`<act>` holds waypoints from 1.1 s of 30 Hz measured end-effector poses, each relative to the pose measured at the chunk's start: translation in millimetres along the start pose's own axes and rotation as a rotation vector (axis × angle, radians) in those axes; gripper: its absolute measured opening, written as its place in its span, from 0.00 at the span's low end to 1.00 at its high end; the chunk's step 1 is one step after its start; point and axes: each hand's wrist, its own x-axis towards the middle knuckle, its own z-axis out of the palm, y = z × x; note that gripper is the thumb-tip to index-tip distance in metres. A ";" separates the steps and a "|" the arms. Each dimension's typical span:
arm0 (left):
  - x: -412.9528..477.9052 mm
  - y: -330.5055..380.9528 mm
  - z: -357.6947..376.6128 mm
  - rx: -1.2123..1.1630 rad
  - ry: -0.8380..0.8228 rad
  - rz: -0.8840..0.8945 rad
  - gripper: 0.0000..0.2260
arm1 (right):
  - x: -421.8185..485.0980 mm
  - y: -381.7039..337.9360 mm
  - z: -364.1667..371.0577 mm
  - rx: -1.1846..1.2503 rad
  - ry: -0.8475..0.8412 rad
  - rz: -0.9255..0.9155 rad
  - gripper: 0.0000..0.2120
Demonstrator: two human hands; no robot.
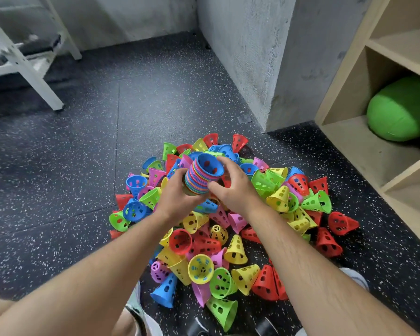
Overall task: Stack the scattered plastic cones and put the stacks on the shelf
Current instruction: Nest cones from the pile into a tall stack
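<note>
- The narrow end of the stack of cones [200, 177] is hidden inside the gripping left hand [177, 200]; its cones are too tightly packed to count.
- The right hand [238, 190] shows only its back, so its hold on the stack's wide end is mostly unseen.
- Both forearms cover part of the pile of loose cones [228, 251].
- The wooden shelf [344, 69] is cut off by the top and right edges, as is the green padded roll [398, 110] inside it.
- A white metal frame [22, 59], top left, is blurred and cropped.
- A grey shoe [354, 277] peeks from behind the right forearm.
</note>
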 end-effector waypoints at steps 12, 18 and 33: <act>51.5 27.2 -204.8 0.530 -0.198 -0.061 0.25 | 66.9 -90.5 86.0 0.086 -0.160 -0.172 0.30; 21.0 -55.7 -226.0 0.311 -0.107 -0.188 0.24 | 83.7 -94.4 151.7 -0.023 -0.385 -0.196 0.27; -74.3 -235.6 -188.4 -0.051 0.356 -0.441 0.28 | 132.0 -40.7 289.8 -0.798 -0.804 -0.771 0.12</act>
